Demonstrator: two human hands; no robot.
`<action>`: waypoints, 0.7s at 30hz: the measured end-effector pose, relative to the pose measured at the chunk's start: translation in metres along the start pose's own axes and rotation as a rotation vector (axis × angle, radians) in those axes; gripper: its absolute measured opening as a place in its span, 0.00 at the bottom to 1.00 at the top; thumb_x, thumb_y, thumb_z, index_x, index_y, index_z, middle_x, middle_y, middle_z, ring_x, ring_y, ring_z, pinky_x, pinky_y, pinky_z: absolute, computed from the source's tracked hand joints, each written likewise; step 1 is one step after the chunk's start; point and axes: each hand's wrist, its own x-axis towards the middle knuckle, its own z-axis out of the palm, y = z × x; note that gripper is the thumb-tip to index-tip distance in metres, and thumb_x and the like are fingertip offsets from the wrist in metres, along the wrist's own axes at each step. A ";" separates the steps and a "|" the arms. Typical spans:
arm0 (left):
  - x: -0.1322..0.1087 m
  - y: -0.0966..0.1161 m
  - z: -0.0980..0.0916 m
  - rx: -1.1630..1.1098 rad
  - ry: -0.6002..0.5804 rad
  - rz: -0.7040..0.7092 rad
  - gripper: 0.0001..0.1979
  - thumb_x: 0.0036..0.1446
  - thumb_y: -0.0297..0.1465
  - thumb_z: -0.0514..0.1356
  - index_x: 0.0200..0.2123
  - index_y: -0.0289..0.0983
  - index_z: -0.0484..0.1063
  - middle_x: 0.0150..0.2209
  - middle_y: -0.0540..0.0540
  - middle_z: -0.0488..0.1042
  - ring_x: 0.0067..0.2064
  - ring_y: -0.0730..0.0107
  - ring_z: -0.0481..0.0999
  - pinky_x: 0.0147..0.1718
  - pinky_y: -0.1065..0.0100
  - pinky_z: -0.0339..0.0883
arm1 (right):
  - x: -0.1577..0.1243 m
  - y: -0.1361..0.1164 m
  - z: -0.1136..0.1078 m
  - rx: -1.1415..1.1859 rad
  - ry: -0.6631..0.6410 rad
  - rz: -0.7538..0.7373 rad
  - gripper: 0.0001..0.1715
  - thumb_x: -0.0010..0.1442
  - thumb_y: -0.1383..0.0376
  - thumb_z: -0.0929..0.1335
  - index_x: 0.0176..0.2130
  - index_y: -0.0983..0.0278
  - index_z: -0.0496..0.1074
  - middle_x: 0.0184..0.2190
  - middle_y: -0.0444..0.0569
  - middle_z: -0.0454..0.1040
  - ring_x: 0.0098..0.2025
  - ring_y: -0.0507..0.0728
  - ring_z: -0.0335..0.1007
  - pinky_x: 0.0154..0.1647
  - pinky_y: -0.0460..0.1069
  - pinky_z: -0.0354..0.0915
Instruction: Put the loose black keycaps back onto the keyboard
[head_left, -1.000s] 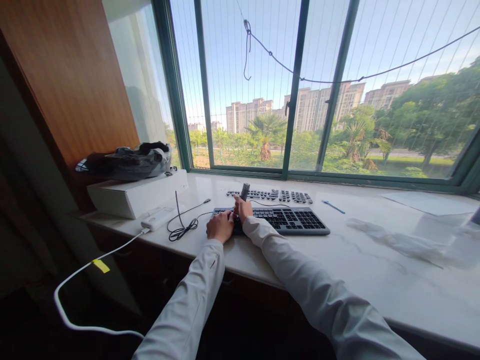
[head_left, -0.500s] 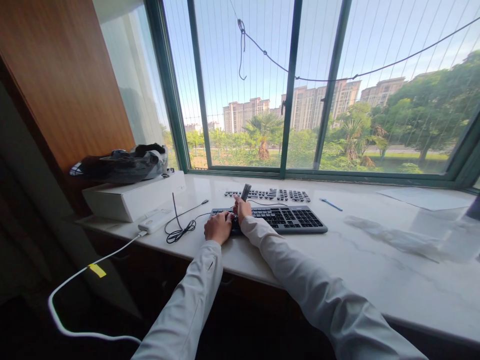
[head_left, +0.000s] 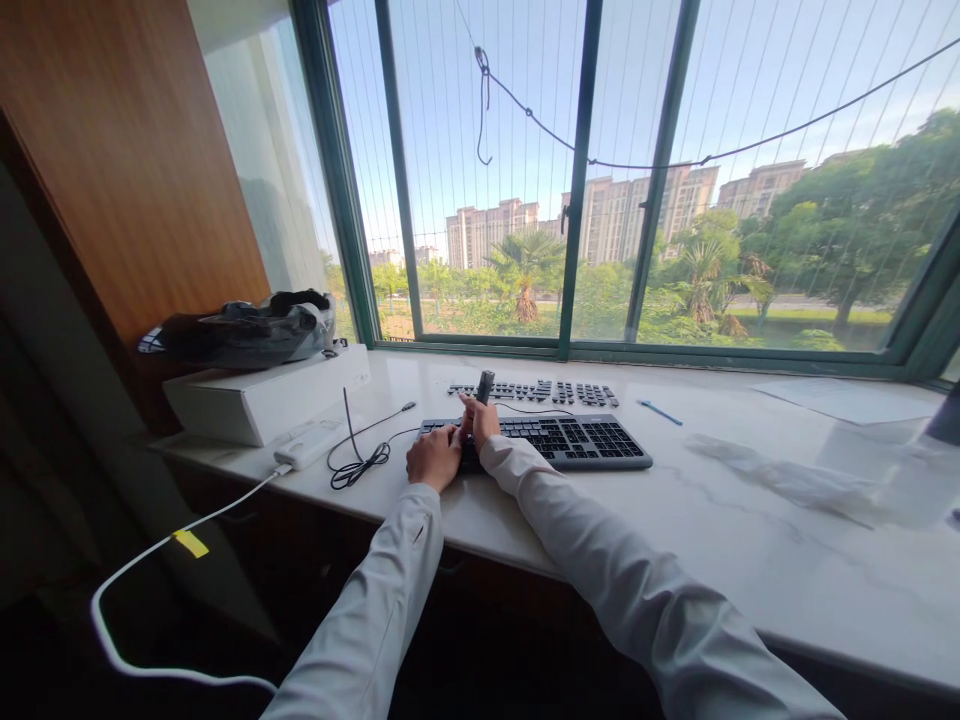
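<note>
A dark keyboard (head_left: 570,441) lies on the white marble sill (head_left: 720,520), with rows of loose keycaps (head_left: 555,391) behind it. My left hand (head_left: 433,456) rests on the keyboard's left end, fingers curled over the edge. My right hand (head_left: 480,420) grips a small dark handled tool (head_left: 485,386), held upright over the left keys. Both arms wear white sleeves.
A white box (head_left: 266,397) topped with a dark bag (head_left: 240,330) sits at the left. A white adapter (head_left: 307,443) with a white cable and a black cable (head_left: 360,455) lie beside the keyboard. A blue pen (head_left: 660,411), paper and clear plastic (head_left: 780,475) lie right.
The tool in my right hand has tipped from a slant to nearly upright. The view has shifted slightly; both hands stay at the keyboard's left end.
</note>
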 end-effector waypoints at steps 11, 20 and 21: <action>0.000 0.000 0.000 -0.009 0.007 0.039 0.17 0.64 0.40 0.47 0.43 0.47 0.75 0.46 0.44 0.75 0.44 0.58 0.76 0.39 0.63 0.66 | -0.009 -0.006 0.001 -0.108 -0.027 -0.023 0.27 0.52 0.57 0.68 0.11 0.62 0.55 0.08 0.40 0.52 0.14 0.48 0.48 0.16 0.46 0.48; -0.001 -0.003 0.003 0.036 -0.003 0.092 0.13 0.62 0.38 0.50 0.44 0.45 0.72 0.47 0.44 0.72 0.43 0.59 0.75 0.38 0.64 0.66 | -0.014 -0.009 0.005 -0.141 -0.034 -0.012 0.23 0.49 0.63 0.69 0.12 0.62 0.56 0.10 0.38 0.52 0.16 0.47 0.46 0.17 0.45 0.50; -0.001 -0.004 0.003 0.038 -0.002 0.093 0.13 0.62 0.37 0.50 0.44 0.45 0.72 0.47 0.44 0.72 0.43 0.59 0.75 0.38 0.64 0.66 | -0.014 -0.009 0.005 -0.146 -0.030 -0.011 0.23 0.49 0.63 0.69 0.12 0.62 0.56 0.10 0.38 0.52 0.16 0.47 0.46 0.17 0.45 0.49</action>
